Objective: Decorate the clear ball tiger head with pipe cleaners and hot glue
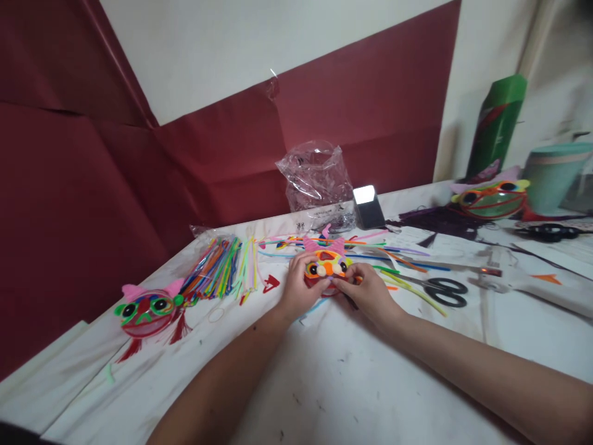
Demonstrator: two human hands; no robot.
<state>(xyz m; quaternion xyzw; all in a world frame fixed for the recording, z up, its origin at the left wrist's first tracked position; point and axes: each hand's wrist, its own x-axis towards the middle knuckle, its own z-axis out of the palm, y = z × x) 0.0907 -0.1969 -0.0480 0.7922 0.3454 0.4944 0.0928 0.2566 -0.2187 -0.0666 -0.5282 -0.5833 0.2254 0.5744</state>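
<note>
In the middle of the table, a colourful lion-head craft (330,267) with pink ears, black eyes and an orange nose is between my hands. My left hand (299,285) is closed around its left side, thumb near the mouth. On the other side, my right hand (368,289) pinches at the lower right edge by the mouth; what lies between those fingertips is too small to make out. Loose pipe cleaners (407,268) lie behind and to the right of the craft. Black-handled scissors (445,292) rest to the right of my right hand.
A finished-looking lion head (148,314) with red tassels lies left, beside bundled pipe cleaners (215,269). Another lion head (491,196) stands back right near a green box (498,123) and a pale green cup (553,179). A glue gun (509,275) lies right. A plastic bag (317,179) stands behind.
</note>
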